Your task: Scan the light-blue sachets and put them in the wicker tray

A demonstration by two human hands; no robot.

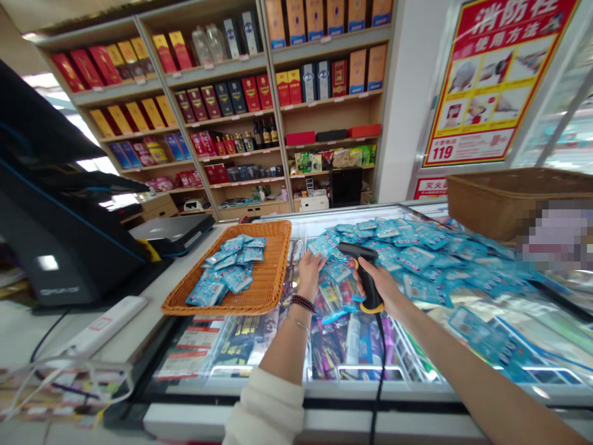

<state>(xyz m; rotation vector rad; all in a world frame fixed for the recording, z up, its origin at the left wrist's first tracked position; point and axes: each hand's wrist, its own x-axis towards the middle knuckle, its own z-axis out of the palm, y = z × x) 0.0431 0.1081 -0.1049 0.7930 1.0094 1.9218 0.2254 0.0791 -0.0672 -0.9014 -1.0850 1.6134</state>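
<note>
Two bare hands: both are working close together above the glass; each one is closing on its own thing.
Left hand (309,272): its fingers are pinching a small, flat, light-blue packet (324,243) at the lower edge, probably so that the printed face is staying uncovered.
Right hand (382,283): it is wrapping around the handle of a black-and-yellow plastic scanner (367,283), and this grip is seemingly letting the scanner head point toward the packet.
Black cable (380,358): it is hanging down from the handle, between the forearms.
Loose blue packets (417,258): they are lying in a wide heap beyond and beside the scanner, probably within easy reach.
Orange-brown woven basket (273,250): it is standing at the left hand's side, holding more blue packets (237,278) in a small pile.
Glass-topped cabinet (417,390): it is supporting the heap and, at least partly, the basket.
</note>
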